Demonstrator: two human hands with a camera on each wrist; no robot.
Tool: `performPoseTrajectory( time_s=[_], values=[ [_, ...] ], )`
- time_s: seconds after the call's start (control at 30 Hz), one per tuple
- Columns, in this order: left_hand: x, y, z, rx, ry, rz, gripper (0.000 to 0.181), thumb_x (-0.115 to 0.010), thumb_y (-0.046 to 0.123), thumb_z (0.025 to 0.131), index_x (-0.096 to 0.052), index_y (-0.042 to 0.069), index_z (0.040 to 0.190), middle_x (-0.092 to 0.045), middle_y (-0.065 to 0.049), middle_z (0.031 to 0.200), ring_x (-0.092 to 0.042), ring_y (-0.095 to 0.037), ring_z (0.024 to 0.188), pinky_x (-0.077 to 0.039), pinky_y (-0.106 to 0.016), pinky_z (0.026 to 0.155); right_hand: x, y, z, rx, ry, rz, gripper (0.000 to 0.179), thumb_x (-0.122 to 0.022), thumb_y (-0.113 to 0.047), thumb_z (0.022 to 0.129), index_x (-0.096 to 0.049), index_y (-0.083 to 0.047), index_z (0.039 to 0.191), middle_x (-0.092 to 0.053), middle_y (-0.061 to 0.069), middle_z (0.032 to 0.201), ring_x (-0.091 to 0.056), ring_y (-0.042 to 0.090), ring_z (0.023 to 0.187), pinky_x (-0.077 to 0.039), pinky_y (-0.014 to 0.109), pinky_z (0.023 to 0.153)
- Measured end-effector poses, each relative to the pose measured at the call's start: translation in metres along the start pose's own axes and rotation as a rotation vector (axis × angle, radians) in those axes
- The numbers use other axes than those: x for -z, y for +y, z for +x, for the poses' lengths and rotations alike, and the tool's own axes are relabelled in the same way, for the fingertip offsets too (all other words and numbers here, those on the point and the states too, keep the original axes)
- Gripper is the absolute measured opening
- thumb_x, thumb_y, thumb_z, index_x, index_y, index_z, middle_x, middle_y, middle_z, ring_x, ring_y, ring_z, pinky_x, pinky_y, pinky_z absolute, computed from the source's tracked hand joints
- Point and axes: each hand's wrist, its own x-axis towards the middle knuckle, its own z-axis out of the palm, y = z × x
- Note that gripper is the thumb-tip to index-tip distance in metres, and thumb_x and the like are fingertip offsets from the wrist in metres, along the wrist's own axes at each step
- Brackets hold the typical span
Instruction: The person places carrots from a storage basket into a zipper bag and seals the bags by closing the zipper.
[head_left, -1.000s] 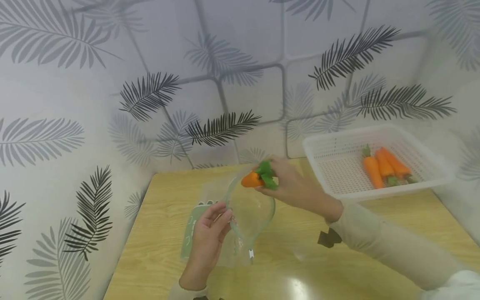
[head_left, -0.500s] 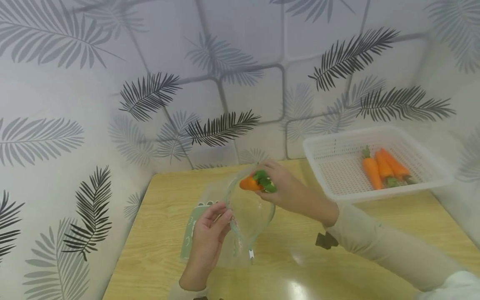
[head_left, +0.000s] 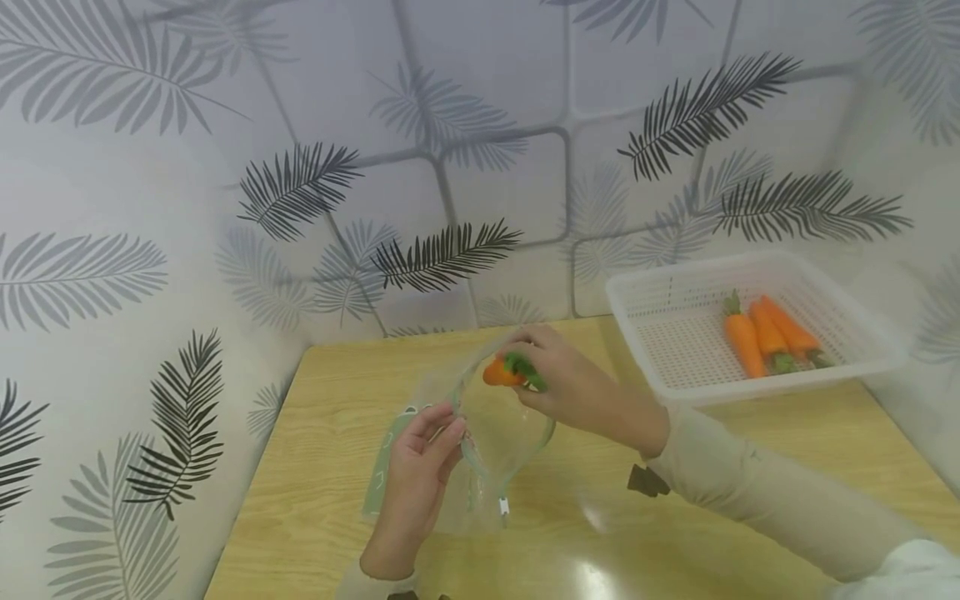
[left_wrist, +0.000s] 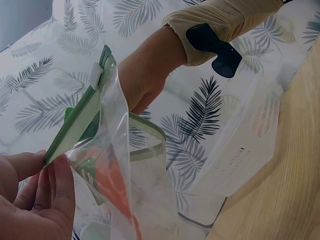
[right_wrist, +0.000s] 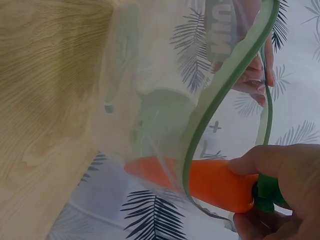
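Observation:
My right hand pinches an orange carrot by its top, near the green leaves. The carrot's tip and part of its body lie inside the mouth of a clear zip bag, seen through the plastic in both wrist views. The bag has a green zip edge with a white slider and a green printed panel. My left hand pinches the bag's rim between thumb and fingers, and the mouth gapes. In the left wrist view the bag partly covers the right hand.
A white perforated basket with 3 carrots stands at the right rear of the wooden table. Behind the table rises a leaf-patterned wall.
My right hand has moved slightly left and down, lowering the carrot further into the bag's mouth. My left hand stays about where it was on the rim.

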Motion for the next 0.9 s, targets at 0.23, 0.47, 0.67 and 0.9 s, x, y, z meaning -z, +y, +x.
performPoseTrajectory(
  time_s=[0.23, 0.47, 0.67, 0.9],
  values=[
    [-0.0005, -0.0009, 0.0021, -0.005, 0.002, -0.004, 0.022, -0.056, 0.003, 0.092, -0.052, -0.001, 0.113, -0.055, -0.003, 0.1, -0.059, -0.012, 0.09, -0.052, -0.026, 0.085, -0.005, 0.0016, -0.0016, 0.058, 0.045, -0.041, 0.039, -0.079, -0.002, 0.072, -0.06, -0.002, 0.107, -0.053, 0.006, 0.109, -0.047, 0.02, 0.104, -0.047, 0.027, 0.086],
    [-0.0011, 0.0003, 0.0026, 0.005, 0.02, -0.005, 0.022, -0.056, 0.003, 0.092, -0.052, -0.001, 0.113, -0.056, -0.004, 0.102, -0.059, -0.013, 0.091, -0.051, -0.028, 0.087, -0.0063, 0.0014, -0.003, 0.048, 0.04, -0.09, 0.039, -0.08, -0.005, 0.072, -0.062, -0.002, 0.107, -0.055, 0.006, 0.109, -0.049, 0.02, 0.104, -0.047, 0.028, 0.087],
    [-0.0011, 0.0008, 0.0036, -0.004, 0.028, -0.005, 0.024, -0.057, 0.004, 0.092, -0.051, -0.004, 0.114, -0.056, -0.004, 0.102, -0.059, -0.014, 0.092, -0.051, -0.028, 0.087, -0.0082, 0.0014, -0.0025, 0.062, 0.034, -0.102, 0.041, -0.079, -0.005, 0.072, -0.061, -0.001, 0.108, -0.056, 0.007, 0.11, -0.051, 0.02, 0.104, -0.047, 0.026, 0.089],
    [0.0024, 0.0006, 0.0055, -0.04, -0.01, -0.021, 0.021, -0.052, 0.0, 0.093, -0.05, -0.004, 0.114, -0.057, -0.006, 0.104, -0.06, -0.014, 0.091, -0.05, -0.029, 0.089, -0.0095, 0.0044, -0.0062, 0.093, 0.037, -0.074, 0.043, -0.077, -0.016, 0.076, -0.058, -0.003, 0.113, -0.057, 0.005, 0.11, -0.052, 0.018, 0.104, -0.047, 0.025, 0.09]
  ],
)
